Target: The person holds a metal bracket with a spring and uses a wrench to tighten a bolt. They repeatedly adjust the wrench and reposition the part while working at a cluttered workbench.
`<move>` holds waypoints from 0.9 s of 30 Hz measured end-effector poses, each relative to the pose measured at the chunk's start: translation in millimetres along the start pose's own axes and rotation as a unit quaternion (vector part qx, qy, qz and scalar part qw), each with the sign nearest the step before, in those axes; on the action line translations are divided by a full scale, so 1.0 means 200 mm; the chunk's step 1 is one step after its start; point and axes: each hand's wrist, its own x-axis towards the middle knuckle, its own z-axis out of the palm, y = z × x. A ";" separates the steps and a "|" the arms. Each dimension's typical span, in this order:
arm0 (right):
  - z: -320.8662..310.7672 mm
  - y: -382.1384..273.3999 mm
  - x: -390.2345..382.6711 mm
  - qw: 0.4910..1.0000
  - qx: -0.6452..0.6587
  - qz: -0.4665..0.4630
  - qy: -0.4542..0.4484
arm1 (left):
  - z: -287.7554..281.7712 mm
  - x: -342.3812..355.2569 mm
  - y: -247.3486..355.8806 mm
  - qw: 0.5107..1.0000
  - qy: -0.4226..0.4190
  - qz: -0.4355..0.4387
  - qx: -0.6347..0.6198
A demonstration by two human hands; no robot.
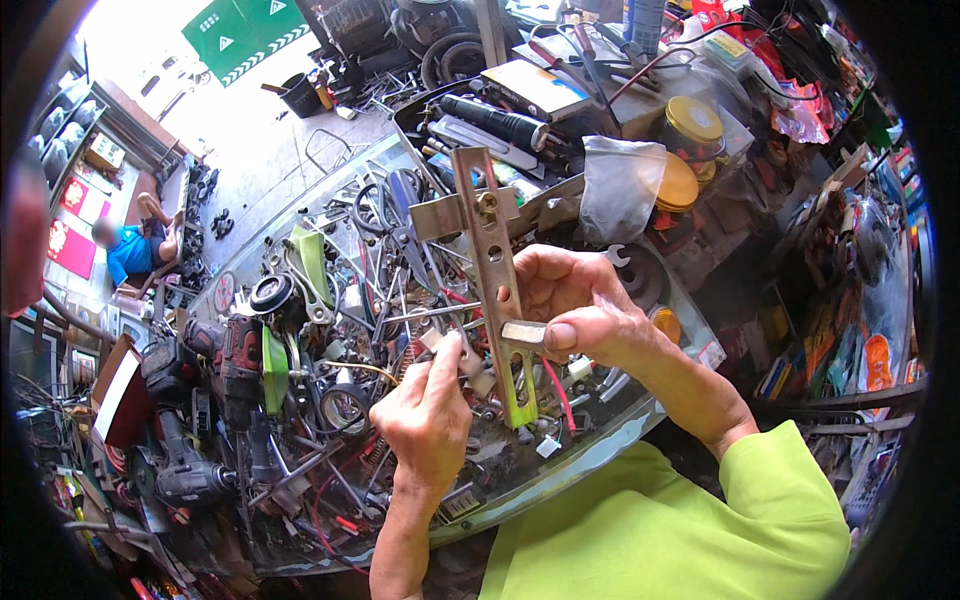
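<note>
My right hand (590,310) is wrapped round a long, perforated metal bracket (494,255). The bracket stands nearly upright over the cluttered bench, its lower end yellowish. A short crosspiece (440,215) is bolted across its upper part. A flat metal tab (524,334) juts out by my right thumb, which presses on it. My left hand (425,410) is closed in a pinch just left of the bracket, its fingertips by a small pale piece. Whether that piece is in the pinch or lies behind it, I cannot tell. An open-end wrench (619,256) shows behind my right hand.
Loose tools, wires and fittings cover the glass-topped bench (600,425). Cordless drills (240,365) lie at the left. At the back right are a tool tray (490,125), a plastic bag (615,185) and yellow-lidded jars (693,120). Another person (135,250) sits far left.
</note>
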 end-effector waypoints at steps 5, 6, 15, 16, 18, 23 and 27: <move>0.03 0.04 0.00 0.997 0.032 0.018 -0.061 | -0.01 -0.01 0.04 0.983 0.104 -0.021 -0.152; 0.03 0.05 0.00 0.996 0.036 0.027 -0.075 | -0.02 -0.02 0.05 0.978 0.096 -0.046 -0.179; 0.08 0.03 -0.01 0.969 -0.211 0.090 -0.091 | -0.08 -0.06 0.08 0.836 0.032 -0.240 -0.491; 0.08 0.04 -0.01 0.966 -0.231 0.062 -0.095 | -0.08 -0.07 0.08 0.840 0.035 -0.221 -0.494; 0.08 0.08 0.00 0.957 -0.269 0.006 -0.105 | -0.05 -0.10 0.03 0.868 0.024 -0.170 -0.465; 0.08 0.07 0.00 0.944 -0.289 -0.017 -0.158 | -0.02 -0.11 0.00 0.926 0.046 -0.096 -0.363; 0.10 0.07 0.01 0.920 -0.343 -0.072 -0.175 | -0.02 -0.13 0.01 0.921 0.079 -0.120 -0.362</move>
